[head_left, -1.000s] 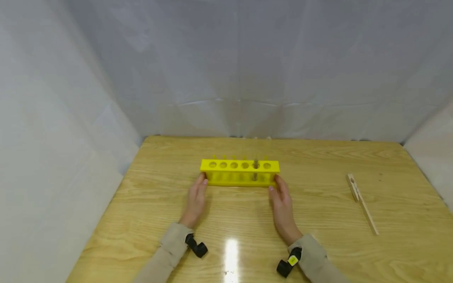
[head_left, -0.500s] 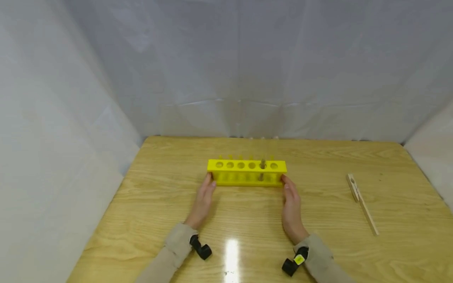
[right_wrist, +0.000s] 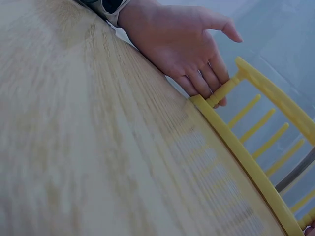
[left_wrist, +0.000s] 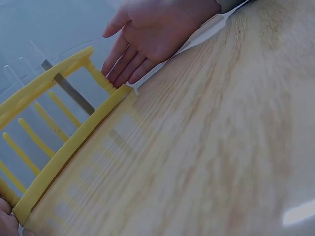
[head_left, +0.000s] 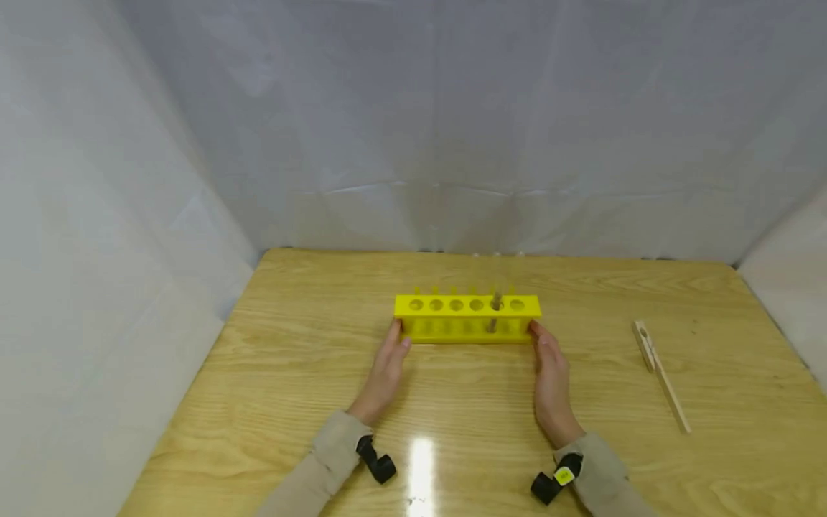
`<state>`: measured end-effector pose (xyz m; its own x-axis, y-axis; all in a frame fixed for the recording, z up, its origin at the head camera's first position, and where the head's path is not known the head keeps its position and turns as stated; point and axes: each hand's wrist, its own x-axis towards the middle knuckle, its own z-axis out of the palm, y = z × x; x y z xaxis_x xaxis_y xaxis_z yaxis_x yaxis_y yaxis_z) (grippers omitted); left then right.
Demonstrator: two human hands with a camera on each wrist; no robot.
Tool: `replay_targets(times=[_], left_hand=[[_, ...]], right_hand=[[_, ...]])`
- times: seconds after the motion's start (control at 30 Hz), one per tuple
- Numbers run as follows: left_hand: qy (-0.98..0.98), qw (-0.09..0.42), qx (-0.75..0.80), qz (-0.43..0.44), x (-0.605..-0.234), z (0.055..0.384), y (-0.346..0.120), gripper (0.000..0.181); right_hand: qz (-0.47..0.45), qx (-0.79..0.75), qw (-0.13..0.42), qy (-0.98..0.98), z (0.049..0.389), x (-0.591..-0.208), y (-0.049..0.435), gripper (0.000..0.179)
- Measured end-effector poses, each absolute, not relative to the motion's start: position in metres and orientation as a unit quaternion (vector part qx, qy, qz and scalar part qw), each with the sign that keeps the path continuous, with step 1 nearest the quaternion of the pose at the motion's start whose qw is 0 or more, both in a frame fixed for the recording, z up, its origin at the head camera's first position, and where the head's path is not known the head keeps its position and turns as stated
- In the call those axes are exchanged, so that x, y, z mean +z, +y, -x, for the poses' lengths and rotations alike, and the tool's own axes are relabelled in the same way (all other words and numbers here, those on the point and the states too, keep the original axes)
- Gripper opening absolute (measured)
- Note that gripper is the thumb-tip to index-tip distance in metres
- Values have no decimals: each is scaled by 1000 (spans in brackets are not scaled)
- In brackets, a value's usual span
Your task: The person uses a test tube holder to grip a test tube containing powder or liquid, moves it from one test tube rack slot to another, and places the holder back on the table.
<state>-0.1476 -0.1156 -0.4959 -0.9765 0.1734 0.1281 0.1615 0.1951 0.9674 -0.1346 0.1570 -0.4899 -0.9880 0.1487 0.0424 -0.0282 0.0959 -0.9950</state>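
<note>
A yellow test tube rack (head_left: 466, 306) stands upright on the wooden table, between both hands. A dark grey rod-like thing (head_left: 496, 301) stands in one hole towards its right end; whether a tube surrounds it is unclear. Faint clear tubes (left_wrist: 14, 74) rise at the rack, their tips rounded; exactly where they sit is hard to see. My left hand (head_left: 382, 377) touches the rack's left end with extended fingers. At the opposite end, the extended fingers of my right hand (head_left: 552, 384) rest against the rack. Both thumbs stay apart from the fingers.
A wooden test tube clamp (head_left: 660, 375) lies on the table (head_left: 291, 359) to the right. Pale sheeting (head_left: 426, 129) hangs behind the table and along its sides. Light glares off the tabletop near the front.
The rack has slid to the right across the table, with both hands moving along at its ends. The wooden clamp has stayed in place.
</note>
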Motion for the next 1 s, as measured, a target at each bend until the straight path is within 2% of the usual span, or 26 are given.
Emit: replay_targets(times=[0.63,1.0], left_hand=[[788,-3,604,-118,-504,148,-94,63],[790,-3,602,-117,-501,147,-94,65]], right_hand=[[36,655,105,-747,135,-497,176,51],[40,682,101,-723,133,-498,178,52]])
